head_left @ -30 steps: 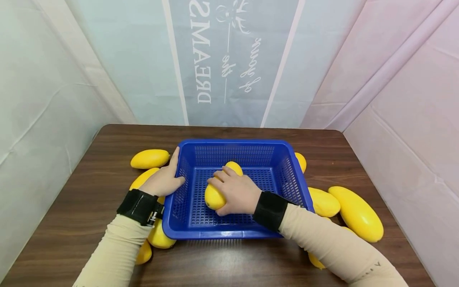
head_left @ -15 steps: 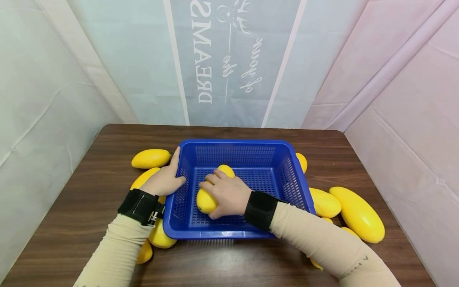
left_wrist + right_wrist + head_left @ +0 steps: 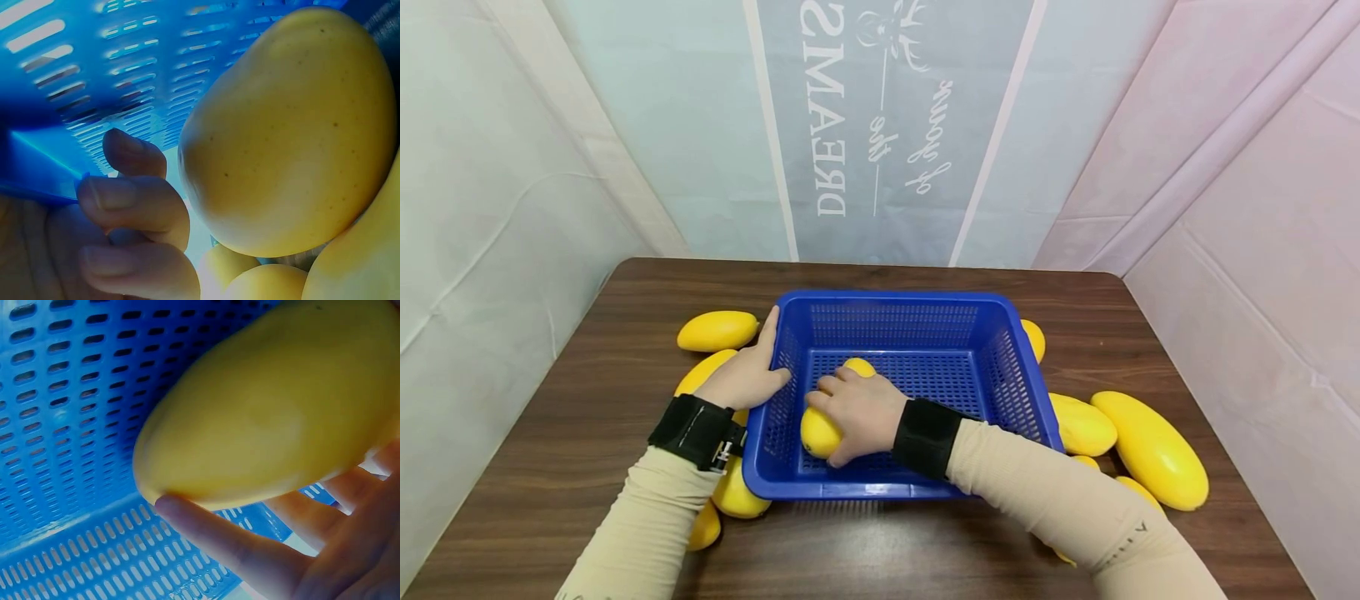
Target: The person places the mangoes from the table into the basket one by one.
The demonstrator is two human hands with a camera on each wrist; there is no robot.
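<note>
A blue plastic basket (image 3: 898,297) with slotted walls stands mid-table. My left hand (image 3: 742,379) grips its left rim, the thumb lying inside; in the left wrist view the curled fingers (image 3: 134,200) show beneath the rim, beside a speckled yellow mango (image 3: 287,137). Inside the basket, toward the left wall, my right hand (image 3: 868,414) holds a yellow mango (image 3: 818,433) from above, fingers over its far side and thumb at the near end. Seen from the right wrist, that mango (image 3: 269,419) lies close to the slotted blue wall (image 3: 69,394), a fingertip on its lower end.
Left of the basket lie several mangoes, one at the back (image 3: 717,331) and others partly under my left arm. More mangoes sit on the right, including a long one (image 3: 1150,450); my right sleeve (image 3: 1045,492) covers part of them. Fabric walls (image 3: 700,167) surround the brown table (image 3: 587,400).
My right hand has moved left and slightly nearer inside the basket, taking the mango with it toward the left wall. The left hand keeps its hold on the rim.
</note>
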